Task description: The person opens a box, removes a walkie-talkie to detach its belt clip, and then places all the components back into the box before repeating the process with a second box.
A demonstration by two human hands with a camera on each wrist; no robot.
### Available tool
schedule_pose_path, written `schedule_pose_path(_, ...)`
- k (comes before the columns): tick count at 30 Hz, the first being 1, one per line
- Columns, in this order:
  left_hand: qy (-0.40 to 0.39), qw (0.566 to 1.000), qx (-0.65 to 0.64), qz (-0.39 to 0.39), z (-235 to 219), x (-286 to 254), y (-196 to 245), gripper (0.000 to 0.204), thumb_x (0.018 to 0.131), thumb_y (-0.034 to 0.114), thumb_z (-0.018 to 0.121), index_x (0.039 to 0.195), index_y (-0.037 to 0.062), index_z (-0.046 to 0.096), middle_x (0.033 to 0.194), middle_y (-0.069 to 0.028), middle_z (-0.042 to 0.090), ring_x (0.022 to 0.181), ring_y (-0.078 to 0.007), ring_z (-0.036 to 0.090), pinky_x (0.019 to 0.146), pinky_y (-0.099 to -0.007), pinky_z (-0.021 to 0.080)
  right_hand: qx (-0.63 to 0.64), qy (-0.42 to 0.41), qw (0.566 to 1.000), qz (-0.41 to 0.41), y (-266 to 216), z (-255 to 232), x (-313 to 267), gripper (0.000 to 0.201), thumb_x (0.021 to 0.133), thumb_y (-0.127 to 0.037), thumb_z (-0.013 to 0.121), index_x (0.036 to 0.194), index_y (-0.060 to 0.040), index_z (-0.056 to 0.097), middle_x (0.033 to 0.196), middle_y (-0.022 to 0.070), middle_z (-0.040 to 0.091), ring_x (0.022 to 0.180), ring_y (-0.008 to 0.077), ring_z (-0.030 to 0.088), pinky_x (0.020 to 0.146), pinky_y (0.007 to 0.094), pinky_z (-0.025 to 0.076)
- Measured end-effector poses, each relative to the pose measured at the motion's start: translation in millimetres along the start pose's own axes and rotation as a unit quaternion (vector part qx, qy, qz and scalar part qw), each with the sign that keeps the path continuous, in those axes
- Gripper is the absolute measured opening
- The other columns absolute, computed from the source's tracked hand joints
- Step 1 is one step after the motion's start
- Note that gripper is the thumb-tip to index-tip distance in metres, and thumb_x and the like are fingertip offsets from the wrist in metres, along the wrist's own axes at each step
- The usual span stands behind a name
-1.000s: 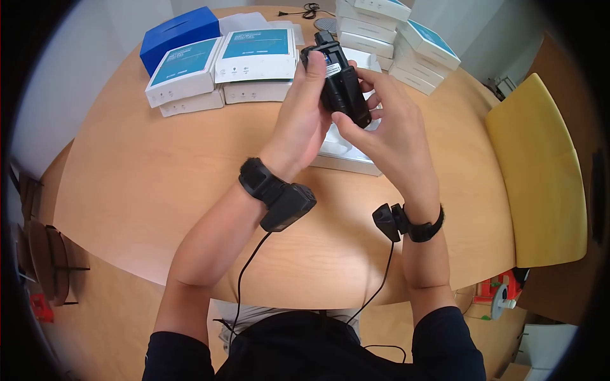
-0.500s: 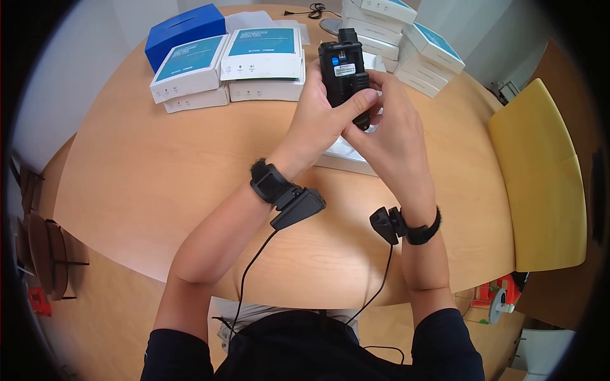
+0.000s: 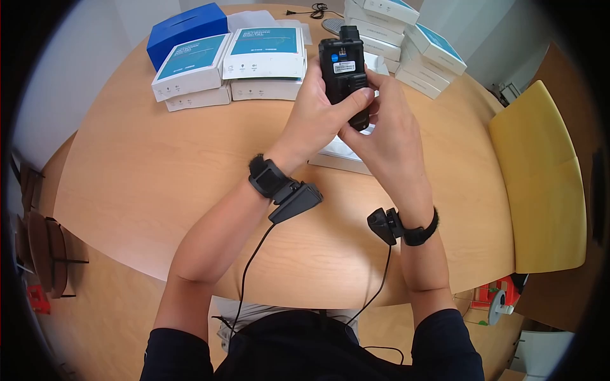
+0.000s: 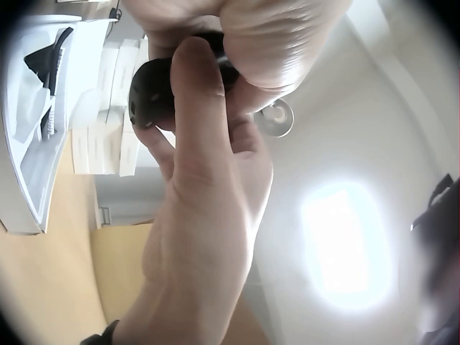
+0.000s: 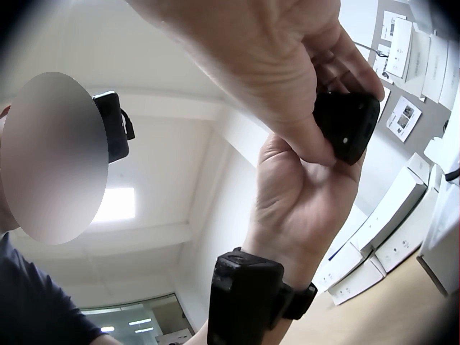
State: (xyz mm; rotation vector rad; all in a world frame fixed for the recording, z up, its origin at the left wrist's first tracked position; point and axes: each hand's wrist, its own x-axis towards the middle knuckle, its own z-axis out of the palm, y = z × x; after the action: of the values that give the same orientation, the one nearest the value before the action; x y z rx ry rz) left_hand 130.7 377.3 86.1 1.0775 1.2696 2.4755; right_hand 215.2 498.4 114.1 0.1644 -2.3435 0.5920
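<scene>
Upright in front of me, a black walkie-talkie (image 3: 346, 68) shows a face with a white label, a blue round sticker and small metal contacts near the top. My left hand (image 3: 316, 114) holds it from the left side, its thumb laid across the lower part. Around the bottom end, my right hand (image 3: 397, 130) grips it with thumb and fingers. In the right wrist view the walkie-talkie's (image 5: 348, 118) bottom end shows between the fingers. Below both hands stands an open white box (image 3: 340, 164), partly covered by them; black parts (image 4: 49, 75) lie inside it in the left wrist view.
White boxes with teal lids (image 3: 264, 47) stand stacked at the back left, beside a blue box (image 3: 184, 32). More white boxes (image 3: 429, 60) are piled at the back right. A black cable (image 3: 318, 11) lies at the far edge, and a yellow chair (image 3: 540, 184) stands right of the table (image 3: 159, 178).
The walkie-talkie has turned from a slanted pose so its labelled face points at the head camera. My left thumb has moved from its upper edge down across its lower part.
</scene>
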Motion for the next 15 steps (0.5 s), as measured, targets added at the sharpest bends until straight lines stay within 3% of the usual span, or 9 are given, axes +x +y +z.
schedule_pose_path(4, 0.005, 0.999, 0.032, 0.014, -8, 6, -5, 0.050, 0.100, 0.011, 0.078, 0.141, 0.0008, 0.050, 0.130, -0.0092, 0.067, 0.113, -0.0190, 0.072, 0.092, -0.0356, 0.065, 0.016, -0.028, 0.999, -0.014, -1, -8, 0, 0.091, 0.074, -0.020, 0.097, 0.149, 0.0018, 0.050, 0.128, 0.0177, 0.064, 0.108, 0.0363, 0.069, 0.083, 0.0438, 0.061)
schedule_pose_path(7, 0.010, 0.999, 0.045, 0.005, -11, 7, -1, 0.048, 0.101, 0.013, 0.078, 0.139, 0.0000, 0.052, 0.128, -0.0104, 0.068, 0.110, -0.0205, 0.074, 0.087, -0.0364, 0.067, -0.049, -0.022, 0.991, -0.119, 7, -21, 6, 0.118, 0.066, -0.023, 0.102, 0.163, -0.0036, 0.039, 0.140, 0.0170, 0.059, 0.123, 0.0361, 0.063, 0.089, 0.0429, 0.062)
schedule_pose_path(9, -0.005, 0.999, 0.041, -0.003, -9, 6, 1, 0.048, 0.101, 0.014, 0.077, 0.140, 0.0001, 0.052, 0.128, -0.0104, 0.069, 0.111, -0.0206, 0.074, 0.088, -0.0362, 0.066, -0.018, -0.022, 0.991, -0.134, 12, -24, 9, 0.131, 0.061, -0.021, 0.104, 0.169, -0.0083, 0.030, 0.146, 0.0171, 0.056, 0.130, 0.0371, 0.058, 0.092, 0.0423, 0.062)
schedule_pose_path(13, -0.050, 0.998, 0.013, -0.033, 2, 2, 9, 0.050, 0.103, 0.017, 0.076, 0.142, -0.0006, 0.052, 0.125, -0.0101, 0.069, 0.109, -0.0192, 0.074, 0.089, -0.0346, 0.065, 0.078, -0.060, 0.989, -0.115, 17, -26, 8, 0.149, 0.056, -0.018, 0.105, 0.175, -0.0174, 0.016, 0.152, 0.0168, 0.053, 0.130, 0.0374, 0.058, 0.091, 0.0415, 0.062)
schedule_pose_path(15, -0.064, 0.996, 0.050, -0.042, 3, -1, 9, 0.050, 0.103, 0.020, 0.076, 0.143, -0.0011, 0.052, 0.121, -0.0092, 0.070, 0.105, -0.0174, 0.073, 0.089, -0.0327, 0.064, 0.091, -0.070, 0.989, -0.094, 15, -29, 9, 0.147, 0.056, -0.017, 0.105, 0.174, -0.0182, 0.018, 0.149, 0.0160, 0.053, 0.126, 0.0368, 0.060, 0.089, 0.0412, 0.063)
